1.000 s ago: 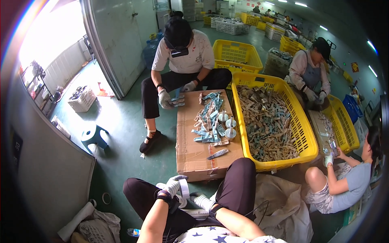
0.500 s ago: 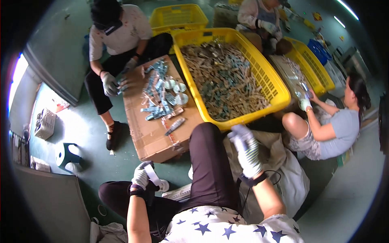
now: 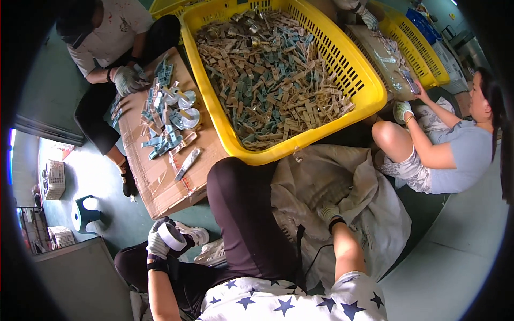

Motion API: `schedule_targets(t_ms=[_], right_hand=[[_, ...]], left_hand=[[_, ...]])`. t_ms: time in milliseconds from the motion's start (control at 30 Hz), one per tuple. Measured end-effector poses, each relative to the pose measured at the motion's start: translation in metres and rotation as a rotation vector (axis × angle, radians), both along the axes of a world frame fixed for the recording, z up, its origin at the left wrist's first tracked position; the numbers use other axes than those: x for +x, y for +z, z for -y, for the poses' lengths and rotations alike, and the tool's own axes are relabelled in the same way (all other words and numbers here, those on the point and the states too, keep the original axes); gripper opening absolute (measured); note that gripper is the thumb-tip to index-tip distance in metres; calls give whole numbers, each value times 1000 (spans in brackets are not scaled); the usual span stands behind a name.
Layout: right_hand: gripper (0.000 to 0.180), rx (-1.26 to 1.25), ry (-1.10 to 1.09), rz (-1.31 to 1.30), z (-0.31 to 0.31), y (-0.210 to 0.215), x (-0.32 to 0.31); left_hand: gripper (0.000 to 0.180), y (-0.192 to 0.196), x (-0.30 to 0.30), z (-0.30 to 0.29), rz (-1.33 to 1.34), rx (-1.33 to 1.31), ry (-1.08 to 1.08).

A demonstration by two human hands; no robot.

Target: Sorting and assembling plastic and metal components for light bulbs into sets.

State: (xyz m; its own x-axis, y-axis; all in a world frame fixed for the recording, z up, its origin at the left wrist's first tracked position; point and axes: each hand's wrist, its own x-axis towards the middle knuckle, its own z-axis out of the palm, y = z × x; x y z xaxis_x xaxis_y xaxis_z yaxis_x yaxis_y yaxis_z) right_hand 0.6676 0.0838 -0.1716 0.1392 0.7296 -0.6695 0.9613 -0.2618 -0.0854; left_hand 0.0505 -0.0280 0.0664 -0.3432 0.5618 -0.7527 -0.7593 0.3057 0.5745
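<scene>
The right hand (image 3: 327, 215) has dropped to the sack (image 3: 348, 184) at four o'clock, fingers too hidden to judge, while the left hand (image 3: 156, 243) grips the tape (image 3: 172, 244) at eight o'clock, seemingly leaving the right free.

I see a white top (image 3: 270, 304) scattered with dark stars; beyond it, dark plum trousers (image 3: 243, 224) and a white shoe (image 3: 198, 235). Farther from the top than the black wristbands (image 3: 157, 265) are pale knit gloves (image 3: 157, 244).
</scene>
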Motion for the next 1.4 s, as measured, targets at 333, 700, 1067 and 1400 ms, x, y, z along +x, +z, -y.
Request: schedule_targets(t_ms=[333, 700, 1067, 1400], right_hand=[[46, -461, 210, 119, 13, 91, -11], [67, -526, 44, 46, 64, 73, -20], [39, -309, -137, -26, 32, -14, -56], [39, -15, 173, -89, -16, 120, -54]], left_hand=[[12, 0, 32, -33, -13, -88, 7], [14, -14, 21, -24, -33, -107, -13], [16, -7, 18, -24, -113, -53, -83], [7, 17, 26, -26, 193, 57, 98]])
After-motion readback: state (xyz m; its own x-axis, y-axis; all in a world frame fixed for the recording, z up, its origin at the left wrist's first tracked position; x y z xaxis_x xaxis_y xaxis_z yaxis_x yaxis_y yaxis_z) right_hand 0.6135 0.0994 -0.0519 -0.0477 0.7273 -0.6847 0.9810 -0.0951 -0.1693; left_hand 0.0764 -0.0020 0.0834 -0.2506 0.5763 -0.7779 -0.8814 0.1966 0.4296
